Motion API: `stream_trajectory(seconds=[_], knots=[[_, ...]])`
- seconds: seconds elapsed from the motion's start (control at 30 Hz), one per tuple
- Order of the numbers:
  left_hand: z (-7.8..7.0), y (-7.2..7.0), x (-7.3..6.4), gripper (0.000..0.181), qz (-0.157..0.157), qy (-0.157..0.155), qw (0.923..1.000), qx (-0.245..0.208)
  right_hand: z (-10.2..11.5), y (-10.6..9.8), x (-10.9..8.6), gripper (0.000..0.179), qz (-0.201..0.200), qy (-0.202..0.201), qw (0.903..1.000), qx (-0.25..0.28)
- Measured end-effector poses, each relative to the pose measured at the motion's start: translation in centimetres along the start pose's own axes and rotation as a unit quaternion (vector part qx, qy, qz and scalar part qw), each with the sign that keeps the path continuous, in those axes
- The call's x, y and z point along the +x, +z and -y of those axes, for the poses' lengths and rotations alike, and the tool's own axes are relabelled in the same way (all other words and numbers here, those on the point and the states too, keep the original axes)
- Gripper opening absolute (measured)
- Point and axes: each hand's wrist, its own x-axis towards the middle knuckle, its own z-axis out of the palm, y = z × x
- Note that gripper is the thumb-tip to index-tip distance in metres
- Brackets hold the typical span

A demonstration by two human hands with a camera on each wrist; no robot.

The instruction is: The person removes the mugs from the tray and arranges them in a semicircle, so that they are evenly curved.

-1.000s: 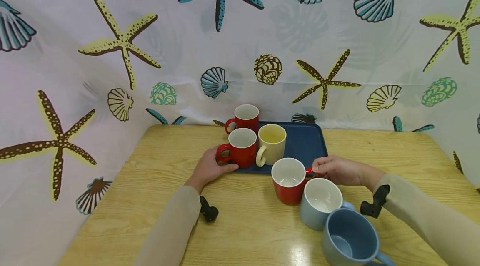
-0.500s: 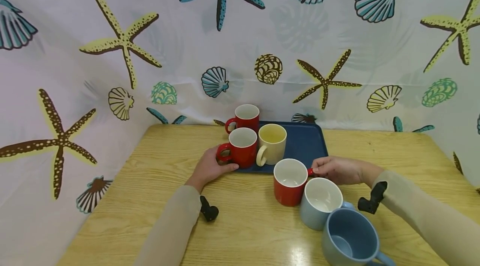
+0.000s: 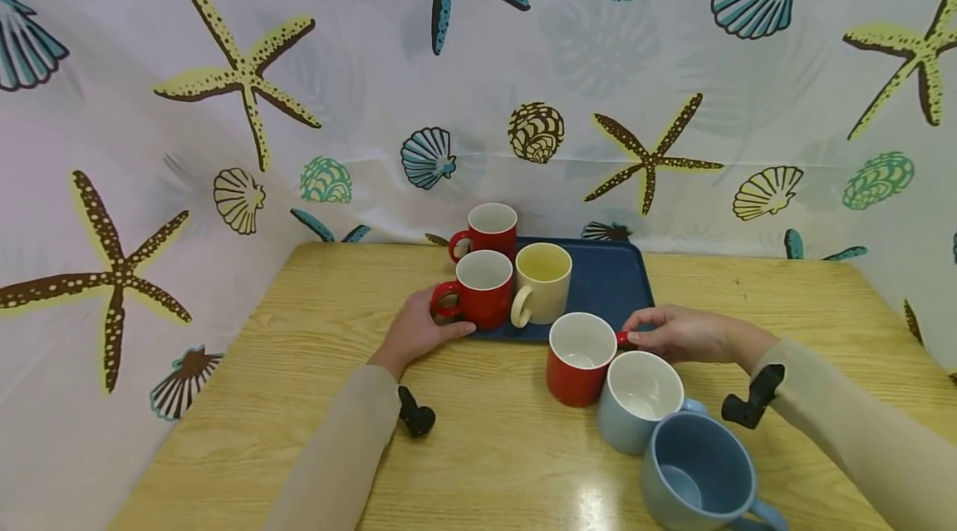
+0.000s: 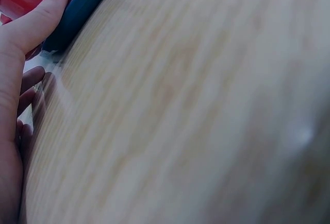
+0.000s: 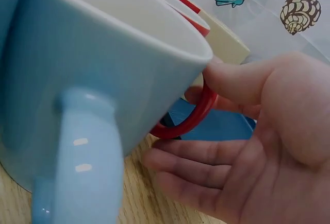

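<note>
In the head view, my left hand (image 3: 415, 330) is at the handle side of the front red mug (image 3: 488, 302) on the blue tray (image 3: 609, 282). Its thumb (image 4: 46, 15) lies along the mug's lower side; the index finger is mostly hidden, the other fingers bend below. My right hand (image 3: 684, 335) pinches the handle of another red mug (image 3: 576, 381), which stands in front of the tray. In the right wrist view, thumb and forefinger meet at that red handle (image 5: 193, 118), with the other fingers extended beneath. A light blue mug (image 3: 635, 423) stands close against this red mug.
A cream mug (image 3: 542, 298) stands on the tray, with a further red mug (image 3: 493, 233) behind. A larger blue mug (image 3: 673, 481) stands at the front right of the wooden table (image 3: 478, 448). A patterned cloth (image 3: 463, 82) hangs behind.
The red mug in my right hand has shifted slightly right, with its handle turning out a little more. My left hand keeps its place at the tray.
</note>
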Motion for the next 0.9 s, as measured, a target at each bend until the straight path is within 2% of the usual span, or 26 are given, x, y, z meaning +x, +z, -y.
stream_trajectory(seconds=[0.23,0.4,0.67,0.9], knots=[[-0.1,0.0,0.0,0.067,0.001,-0.003,1.0,0.009,-0.6,0.1,-1.0,0.04,-0.038,-0.014,0.9978,-0.053],[-0.1,-0.1,0.0,0.067,0.001,-0.001,0.9999,0.011,-1.1,-0.1,-1.6,0.043,-0.098,-0.028,0.9922,-0.073],[-0.8,-0.3,-0.3,0.07,0.007,-0.015,0.9999,0.002,-1.9,-0.5,-2.2,0.045,-0.202,-0.07,0.9692,-0.122],[-0.8,-0.3,-0.4,0.068,0.007,-0.019,0.9998,0.003,-2.4,-0.5,-2.0,0.048,-0.277,-0.056,0.9461,-0.158]])
